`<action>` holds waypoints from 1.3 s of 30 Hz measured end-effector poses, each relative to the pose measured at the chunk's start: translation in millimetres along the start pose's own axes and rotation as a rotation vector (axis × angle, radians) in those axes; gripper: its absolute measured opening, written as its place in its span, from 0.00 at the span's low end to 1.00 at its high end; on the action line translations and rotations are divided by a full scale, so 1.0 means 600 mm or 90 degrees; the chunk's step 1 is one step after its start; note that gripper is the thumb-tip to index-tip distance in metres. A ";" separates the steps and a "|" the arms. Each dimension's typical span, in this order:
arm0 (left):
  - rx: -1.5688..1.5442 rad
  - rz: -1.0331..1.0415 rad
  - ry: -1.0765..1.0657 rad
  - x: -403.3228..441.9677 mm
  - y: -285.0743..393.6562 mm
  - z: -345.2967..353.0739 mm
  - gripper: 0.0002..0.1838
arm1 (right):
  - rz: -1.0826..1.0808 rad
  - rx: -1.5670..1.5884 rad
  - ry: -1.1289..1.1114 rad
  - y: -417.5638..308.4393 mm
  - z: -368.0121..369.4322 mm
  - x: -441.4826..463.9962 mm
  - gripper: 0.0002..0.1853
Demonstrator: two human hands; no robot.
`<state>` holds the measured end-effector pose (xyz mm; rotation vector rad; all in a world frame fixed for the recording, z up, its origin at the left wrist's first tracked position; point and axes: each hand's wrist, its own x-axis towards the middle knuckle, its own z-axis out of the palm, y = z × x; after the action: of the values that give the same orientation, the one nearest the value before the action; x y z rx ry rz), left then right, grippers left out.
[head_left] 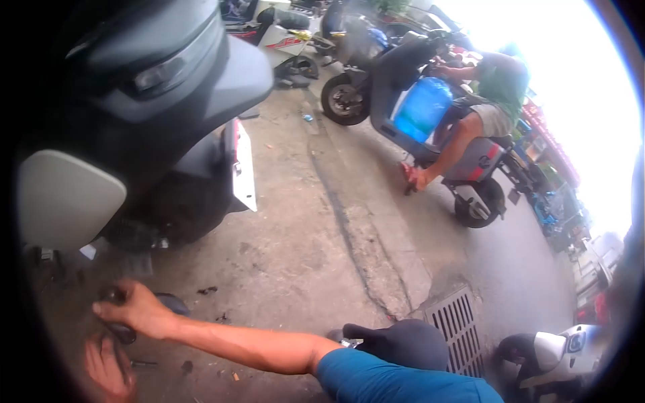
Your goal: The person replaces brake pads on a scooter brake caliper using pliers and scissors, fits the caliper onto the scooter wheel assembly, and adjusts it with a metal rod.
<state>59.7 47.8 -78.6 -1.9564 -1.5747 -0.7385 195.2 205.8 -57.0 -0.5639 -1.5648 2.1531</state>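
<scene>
My right hand (141, 310) reaches in from a blue sleeve (396, 376). Its fingers are closed round a dark, rounded part (121, 332) whose kind I cannot make out. Just below it, at the lower left edge, is my left hand (107, 369), its fingers held close to the same dark part. Shadow and blur hide whether they grip it. Behind my right wrist a dark round object (173, 303) lies on the ground. Above both hands stands a grey and black scooter (201, 87) with a white plate (243, 168) at its end.
A person (497, 87) sits on a grey scooter (403, 87) carrying a blue water jug (423, 107). A drain grate (457, 329) is set in the ground at lower right, near a white scooter (557, 349). A black rounded object (410, 342) shows beyond my arm. More motorbikes (285, 40) stand behind.
</scene>
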 end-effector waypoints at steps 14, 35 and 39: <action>-0.176 -0.250 0.045 0.049 0.041 -0.043 0.11 | 0.046 0.157 -0.013 0.039 0.014 -0.009 0.31; -0.099 -0.094 -0.067 0.063 0.006 -0.037 0.10 | 0.035 0.190 0.009 0.050 0.019 -0.004 0.33; -0.212 -0.262 -0.052 0.052 0.019 -0.031 0.07 | 0.019 0.225 0.023 0.059 0.026 -0.011 0.31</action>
<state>74.4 54.3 -44.2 -1.9200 -2.0466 -1.1612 188.7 180.4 -85.9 -0.5068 -1.1234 2.3548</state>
